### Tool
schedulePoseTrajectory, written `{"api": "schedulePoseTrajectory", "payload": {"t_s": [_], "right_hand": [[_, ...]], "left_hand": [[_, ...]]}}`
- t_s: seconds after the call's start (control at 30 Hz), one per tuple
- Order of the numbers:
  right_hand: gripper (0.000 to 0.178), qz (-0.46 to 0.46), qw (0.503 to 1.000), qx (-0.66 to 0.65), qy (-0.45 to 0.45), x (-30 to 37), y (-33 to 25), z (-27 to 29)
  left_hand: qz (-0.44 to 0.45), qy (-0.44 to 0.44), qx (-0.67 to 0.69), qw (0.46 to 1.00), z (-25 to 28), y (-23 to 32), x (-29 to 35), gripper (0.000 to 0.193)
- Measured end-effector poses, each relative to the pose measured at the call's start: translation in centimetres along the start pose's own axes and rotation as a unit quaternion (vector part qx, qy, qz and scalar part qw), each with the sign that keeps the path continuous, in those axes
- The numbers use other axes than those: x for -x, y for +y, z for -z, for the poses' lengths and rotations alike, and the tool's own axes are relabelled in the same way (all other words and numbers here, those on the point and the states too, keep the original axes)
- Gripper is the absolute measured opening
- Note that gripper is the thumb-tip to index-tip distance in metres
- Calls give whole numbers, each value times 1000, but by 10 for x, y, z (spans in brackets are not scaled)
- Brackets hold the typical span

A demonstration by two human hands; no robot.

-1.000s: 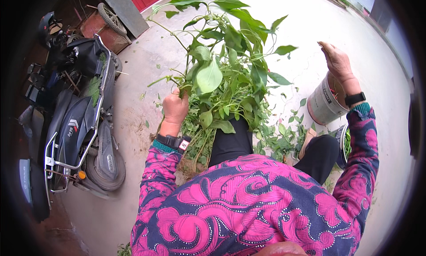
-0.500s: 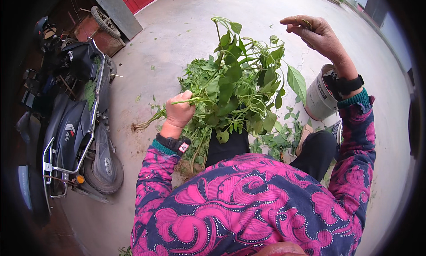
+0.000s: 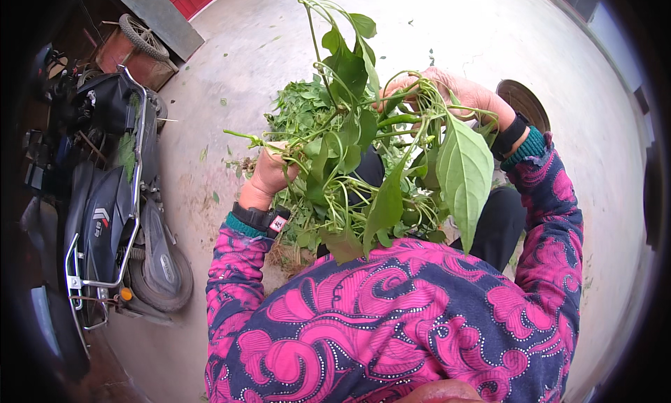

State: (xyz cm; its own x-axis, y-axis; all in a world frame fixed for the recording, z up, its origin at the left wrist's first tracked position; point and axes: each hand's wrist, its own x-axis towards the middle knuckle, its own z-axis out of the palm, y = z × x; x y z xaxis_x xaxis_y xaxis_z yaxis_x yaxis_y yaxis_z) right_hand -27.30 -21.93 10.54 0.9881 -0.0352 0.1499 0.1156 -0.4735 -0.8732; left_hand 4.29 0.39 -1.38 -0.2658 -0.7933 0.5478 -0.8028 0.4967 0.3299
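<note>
Concrete yard [image 3: 454, 32]; leafy green stalks [image 3: 363, 158]

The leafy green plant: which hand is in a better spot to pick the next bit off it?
Probably the right hand. It is already up among the top stems of the leafy plant, while the left hand grips the stalks lower down, keeping the bunch steady.
</note>
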Motion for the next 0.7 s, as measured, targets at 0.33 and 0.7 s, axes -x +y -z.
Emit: {"api": "schedulePoseTrajectory", "payload": {"t_s": [0.33, 0.7], "right_hand": [[35, 102, 962, -216, 129, 8, -26, -45], [30, 100, 949, -286, 90, 14, -22, -63]], "left_hand": [[35, 1, 34, 999, -2, 10, -9, 20], [4, -3, 41, 999, 1, 20, -13, 14]]}}
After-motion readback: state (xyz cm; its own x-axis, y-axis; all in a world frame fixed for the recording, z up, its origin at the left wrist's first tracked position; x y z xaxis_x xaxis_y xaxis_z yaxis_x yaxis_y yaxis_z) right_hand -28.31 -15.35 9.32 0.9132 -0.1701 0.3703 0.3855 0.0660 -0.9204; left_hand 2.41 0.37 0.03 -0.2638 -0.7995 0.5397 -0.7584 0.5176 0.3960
